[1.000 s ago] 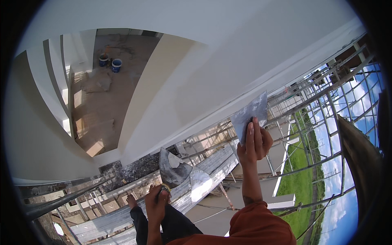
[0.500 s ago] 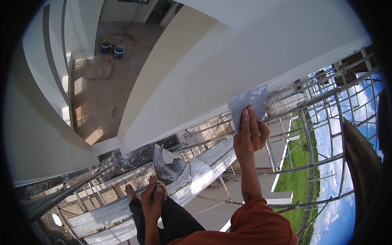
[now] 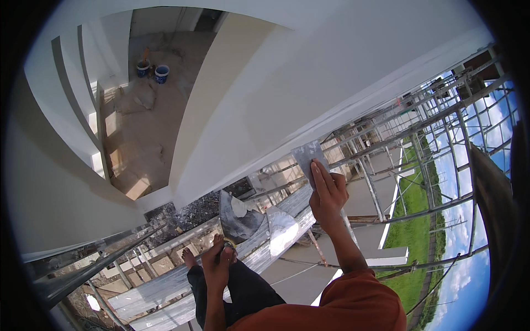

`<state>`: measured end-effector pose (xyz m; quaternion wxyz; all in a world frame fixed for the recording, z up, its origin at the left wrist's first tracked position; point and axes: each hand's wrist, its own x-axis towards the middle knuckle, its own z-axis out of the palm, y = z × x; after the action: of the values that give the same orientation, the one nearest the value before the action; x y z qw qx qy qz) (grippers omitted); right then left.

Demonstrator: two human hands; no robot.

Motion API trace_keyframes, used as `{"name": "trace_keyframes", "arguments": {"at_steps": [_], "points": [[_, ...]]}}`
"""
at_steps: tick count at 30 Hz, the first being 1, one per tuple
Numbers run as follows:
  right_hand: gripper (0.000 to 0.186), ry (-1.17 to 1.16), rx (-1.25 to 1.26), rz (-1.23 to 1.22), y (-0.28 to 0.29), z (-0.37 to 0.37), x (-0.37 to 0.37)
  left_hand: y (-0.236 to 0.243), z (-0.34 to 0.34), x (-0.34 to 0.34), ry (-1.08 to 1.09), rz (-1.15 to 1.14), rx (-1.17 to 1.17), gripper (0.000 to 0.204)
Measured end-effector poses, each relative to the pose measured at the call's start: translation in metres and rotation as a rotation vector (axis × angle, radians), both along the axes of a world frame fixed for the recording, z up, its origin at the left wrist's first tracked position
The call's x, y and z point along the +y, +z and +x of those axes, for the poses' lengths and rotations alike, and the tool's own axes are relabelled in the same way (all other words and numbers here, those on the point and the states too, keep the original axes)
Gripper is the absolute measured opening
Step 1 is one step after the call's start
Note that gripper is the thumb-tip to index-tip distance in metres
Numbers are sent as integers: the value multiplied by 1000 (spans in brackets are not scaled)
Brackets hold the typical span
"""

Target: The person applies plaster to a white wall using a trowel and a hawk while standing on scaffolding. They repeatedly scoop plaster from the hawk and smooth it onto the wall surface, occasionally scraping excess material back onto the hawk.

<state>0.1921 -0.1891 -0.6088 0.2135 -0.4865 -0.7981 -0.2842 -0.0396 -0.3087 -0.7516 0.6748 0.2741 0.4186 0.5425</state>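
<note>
My right hand (image 3: pixel 327 196) pinches a flat grey putty scraper (image 3: pixel 307 155), its fingers laid along the blade. White smears mark the blade, which is at the lower edge of the pale wall (image 3: pixel 309 94); whether it touches the wall I cannot tell. Low in the middle, my left hand (image 3: pixel 218 259) is closed at the near end of a dark grey, putty-smeared plate (image 3: pixel 238 219) with a white lump of putty (image 3: pixel 239 207) on it. A small yellowish edge shows by the fingers; the grip itself is partly hidden.
Metal planks (image 3: pixel 165 287) lie beneath me on scaffold poles (image 3: pixel 364 176), with gaps between them. To the right, scaffolding stands before grass (image 3: pixel 414 231) and sky. Through an opening at upper left, two buckets (image 3: pixel 162 74) stand on a dusty floor (image 3: pixel 143 127).
My right hand and the scraper have moved down and slightly left, toward the wall's lower edge. The view has shifted a little; my left hand still grips the plate.
</note>
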Motion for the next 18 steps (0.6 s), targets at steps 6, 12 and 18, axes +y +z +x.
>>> {"name": "trace_keyframes", "arguments": {"at_steps": [6, 12, 18], "points": [[36, 314, 579, -385, -24, -38, -71, -16, 25, -4, -68, 7, 3, 26], [55, 215, 105, -492, -59, -10, -43, 13, -16, -9, -128, 111, 48, 24], [37, 116, -68, 285, -8, -29, 1, 1, -32, -17, 59, -37, 40, 27]]}}
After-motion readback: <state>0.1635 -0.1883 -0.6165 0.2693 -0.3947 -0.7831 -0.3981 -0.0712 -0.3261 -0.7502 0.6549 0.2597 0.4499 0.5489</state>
